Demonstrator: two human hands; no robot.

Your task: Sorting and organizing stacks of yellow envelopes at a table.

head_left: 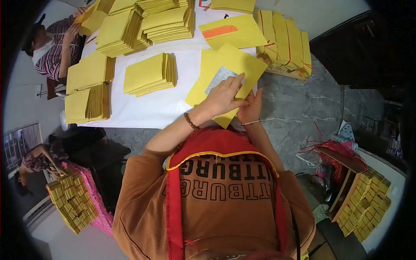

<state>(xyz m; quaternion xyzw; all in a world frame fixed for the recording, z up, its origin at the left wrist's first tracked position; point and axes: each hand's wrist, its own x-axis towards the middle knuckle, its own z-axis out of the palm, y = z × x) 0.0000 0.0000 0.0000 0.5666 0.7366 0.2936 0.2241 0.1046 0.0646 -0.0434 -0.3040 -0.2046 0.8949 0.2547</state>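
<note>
Yellow paper sheets (232, 54) lie overlapping and at angles before me at the table's right front corner. A silver-grey rectangle (212, 86) rests on the top sheet. My left hand (223, 94) lies open across that rectangle, fingers stretched to the upper right and thumb toward my other hand. At the sheets' lower right edge is my right hand (250, 109), its visible fingers apart and pointing up. Whether some of its fingers reach under the paper is hidden. Beyond them lies a yellow sheet with an orange stripe (220, 31).
Stacks of yellow paper pieces (149, 74) stand left of my hands and farther back on the white-covered table (143, 113). Tied yellow bundles (286, 41) stand at the right edge. Another person (58, 43) handles yellow paper at far left. More bundles (364, 203) fill the lower right.
</note>
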